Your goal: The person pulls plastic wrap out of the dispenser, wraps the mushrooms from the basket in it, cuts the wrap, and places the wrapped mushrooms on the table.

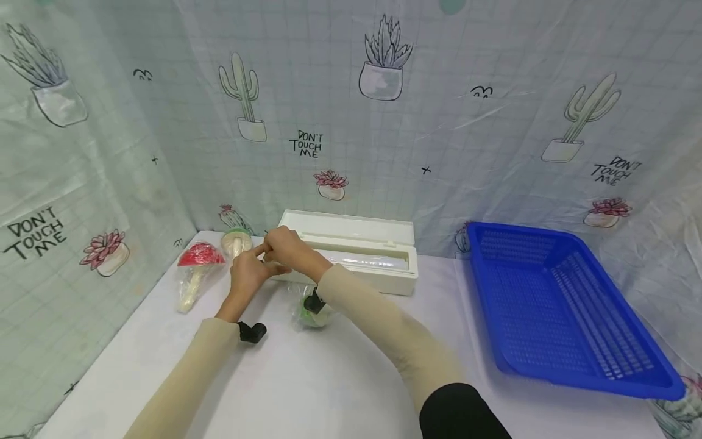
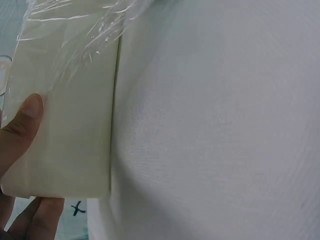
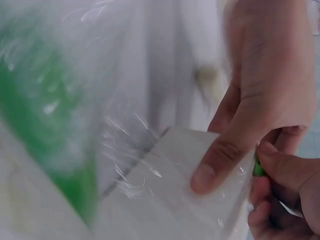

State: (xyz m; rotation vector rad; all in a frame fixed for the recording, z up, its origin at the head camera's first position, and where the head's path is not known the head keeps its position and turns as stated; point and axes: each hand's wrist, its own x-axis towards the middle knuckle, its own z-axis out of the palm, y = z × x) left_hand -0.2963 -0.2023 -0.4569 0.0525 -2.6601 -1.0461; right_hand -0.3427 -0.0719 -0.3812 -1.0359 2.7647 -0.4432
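Observation:
A white cling film dispenser (image 1: 378, 281) with its lid raised stands at the back of the table, a roll of clear film (image 1: 367, 260) inside. My left hand (image 1: 248, 277) grips the dispenser's left end, thumb flat on the front face and fingers round the end. Right beside it, my right hand (image 1: 293, 249) pinches a small green piece (image 3: 259, 167) at that end; most of the piece is hidden by the fingers. Loose clear film (image 2: 95, 25) hangs over the dispenser's front. Just before the dispenser lies a film-wrapped green and white item (image 1: 314, 316), under my right wrist.
To the left lie a red-capped mushroom shape (image 1: 200, 255) wrapped in film and a pale mushroom shape (image 1: 236, 242) with a green rim. A blue plastic basket (image 1: 548, 378) stands at the right. A patterned curtain (image 1: 351, 122) closes off the back and sides.

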